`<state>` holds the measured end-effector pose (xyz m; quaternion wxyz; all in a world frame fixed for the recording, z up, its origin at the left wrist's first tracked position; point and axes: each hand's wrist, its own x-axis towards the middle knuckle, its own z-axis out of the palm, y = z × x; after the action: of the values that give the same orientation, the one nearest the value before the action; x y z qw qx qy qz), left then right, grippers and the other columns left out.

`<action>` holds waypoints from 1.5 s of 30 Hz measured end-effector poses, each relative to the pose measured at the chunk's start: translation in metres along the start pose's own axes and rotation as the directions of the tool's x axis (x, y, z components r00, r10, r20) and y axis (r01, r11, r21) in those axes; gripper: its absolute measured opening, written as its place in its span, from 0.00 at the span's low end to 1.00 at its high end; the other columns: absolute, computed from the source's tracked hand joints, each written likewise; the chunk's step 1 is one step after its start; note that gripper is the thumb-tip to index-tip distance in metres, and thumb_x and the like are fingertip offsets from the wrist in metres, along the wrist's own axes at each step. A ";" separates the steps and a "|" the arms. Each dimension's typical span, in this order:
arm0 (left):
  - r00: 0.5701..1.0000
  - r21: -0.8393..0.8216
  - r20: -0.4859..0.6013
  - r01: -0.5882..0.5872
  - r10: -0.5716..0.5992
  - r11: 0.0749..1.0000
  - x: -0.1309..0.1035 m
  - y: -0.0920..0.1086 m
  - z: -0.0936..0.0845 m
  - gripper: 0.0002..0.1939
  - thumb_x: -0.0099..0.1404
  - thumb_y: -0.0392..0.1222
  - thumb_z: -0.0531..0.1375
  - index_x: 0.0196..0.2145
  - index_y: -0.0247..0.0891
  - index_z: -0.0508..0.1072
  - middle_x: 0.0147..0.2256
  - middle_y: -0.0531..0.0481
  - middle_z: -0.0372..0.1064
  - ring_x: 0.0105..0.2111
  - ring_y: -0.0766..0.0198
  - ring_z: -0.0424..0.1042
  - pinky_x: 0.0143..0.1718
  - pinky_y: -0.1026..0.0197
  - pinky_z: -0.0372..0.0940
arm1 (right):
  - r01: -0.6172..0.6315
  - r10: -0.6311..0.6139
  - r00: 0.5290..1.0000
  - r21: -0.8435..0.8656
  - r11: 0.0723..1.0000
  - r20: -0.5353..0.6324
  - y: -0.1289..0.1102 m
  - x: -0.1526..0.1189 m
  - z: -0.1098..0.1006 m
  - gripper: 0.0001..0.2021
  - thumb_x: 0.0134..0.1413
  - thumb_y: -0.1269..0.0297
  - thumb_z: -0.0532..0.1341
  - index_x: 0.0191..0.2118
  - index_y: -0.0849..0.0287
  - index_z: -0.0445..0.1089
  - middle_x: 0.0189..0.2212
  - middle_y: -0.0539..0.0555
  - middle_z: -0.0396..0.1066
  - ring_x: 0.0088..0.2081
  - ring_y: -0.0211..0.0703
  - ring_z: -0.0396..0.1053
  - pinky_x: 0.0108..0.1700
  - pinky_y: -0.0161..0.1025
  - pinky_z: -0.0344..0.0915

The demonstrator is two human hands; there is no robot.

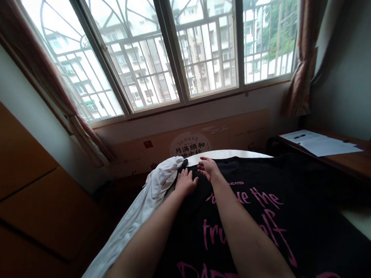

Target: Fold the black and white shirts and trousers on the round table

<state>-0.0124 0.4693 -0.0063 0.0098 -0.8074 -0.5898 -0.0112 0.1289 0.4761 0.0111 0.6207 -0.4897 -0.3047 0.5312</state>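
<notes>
A black T-shirt [303, 190] with pink lettering lies spread over a white table [234, 154]. Near the shirt's far left part, my left hand [186, 182] rests flat on the black cloth with its fingers stretched out. Just to its right, my right hand [208, 168] is held over the shirt, fingers apart and nothing in them. A crumpled white cloth [162, 174] runs along the table's left side, close by my left hand. My forearms cover some of the lettering.
On the right stands a brown wooden desk [335, 145] with white papers [325, 142] on it. A printed cardboard panel [236, 131] leans below the barred window [155, 73]. A wooden cabinet [23, 175] is on the left, and tied curtains [300, 80] hang beside the window.
</notes>
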 end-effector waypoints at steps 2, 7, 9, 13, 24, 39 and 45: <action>1.000 -0.003 0.022 -0.004 0.004 1.000 0.002 -0.002 0.004 0.37 0.73 0.59 0.44 0.70 0.31 0.55 0.72 0.33 0.44 0.73 0.43 0.42 0.71 0.41 0.41 | -0.056 0.055 0.998 0.098 0.994 0.006 0.006 0.002 0.002 0.20 0.49 0.75 0.57 0.49 0.55 0.68 0.33 0.50 0.70 0.32 0.38 0.70 0.42 0.41 0.73; 0.999 -0.004 0.046 -0.014 0.014 1.000 0.002 0.000 -0.002 0.38 0.74 0.59 0.44 0.70 0.28 0.55 0.72 0.31 0.46 0.72 0.43 0.45 0.71 0.42 0.42 | -0.166 0.177 0.984 0.257 0.952 -0.021 0.017 0.007 -0.002 0.15 0.51 0.74 0.59 0.45 0.52 0.66 0.31 0.47 0.66 0.32 0.37 0.67 0.51 0.46 0.69; 1.000 0.002 0.023 -0.006 0.006 1.000 -0.005 0.005 -0.010 0.36 0.74 0.56 0.45 0.70 0.26 0.55 0.71 0.30 0.47 0.72 0.42 0.45 0.70 0.41 0.44 | -0.199 0.217 0.976 0.308 0.930 -0.024 0.019 0.008 -0.005 0.12 0.53 0.72 0.60 0.43 0.51 0.66 0.32 0.48 0.66 0.35 0.39 0.68 0.54 0.47 0.67; 0.996 0.015 -0.031 -0.078 0.078 0.997 -0.044 0.016 -0.021 0.34 0.75 0.52 0.45 0.70 0.28 0.55 0.72 0.35 0.45 0.73 0.47 0.42 0.72 0.46 0.42 | -0.255 0.276 0.961 0.389 0.885 0.004 0.018 0.010 -0.011 0.03 0.59 0.67 0.57 0.39 0.52 0.65 0.36 0.51 0.66 0.44 0.42 0.71 0.59 0.49 0.64; 0.977 -0.044 0.137 -0.158 0.162 0.987 -0.121 0.022 -0.014 0.37 0.74 0.61 0.44 0.72 0.39 0.51 0.73 0.40 0.41 0.74 0.49 0.39 0.71 0.37 0.39 | -0.260 0.276 0.961 0.394 0.881 0.017 0.018 0.010 -0.018 0.04 0.59 0.67 0.54 0.39 0.52 0.62 0.36 0.52 0.67 0.50 0.44 0.72 0.60 0.52 0.65; 0.979 -0.071 0.057 -0.194 0.198 0.978 -0.124 0.019 -0.011 0.37 0.74 0.63 0.42 0.72 0.43 0.52 0.73 0.38 0.42 0.73 0.44 0.41 0.70 0.36 0.40 | 0.361 -0.286 0.918 -0.281 0.889 0.275 -0.031 -0.068 -0.051 0.16 0.39 0.81 0.65 0.35 0.55 0.78 0.40 0.51 0.77 0.47 0.46 0.72 0.62 0.47 0.62; 0.973 -0.089 0.057 -0.220 0.226 0.971 -0.127 0.019 -0.013 0.36 0.74 0.63 0.41 0.72 0.44 0.52 0.74 0.38 0.40 0.73 0.47 0.40 0.70 0.38 0.37 | 0.505 -0.270 0.828 -0.447 0.738 0.491 -0.054 -0.159 -0.141 0.24 0.35 0.77 0.71 0.44 0.54 0.81 0.49 0.54 0.78 0.57 0.57 0.70 0.69 0.56 0.54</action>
<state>-0.0327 0.3425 0.0034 -0.0419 -0.8682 -0.4945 -0.0072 0.2357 0.2862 0.0368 0.4736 -0.4556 -0.6618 0.3608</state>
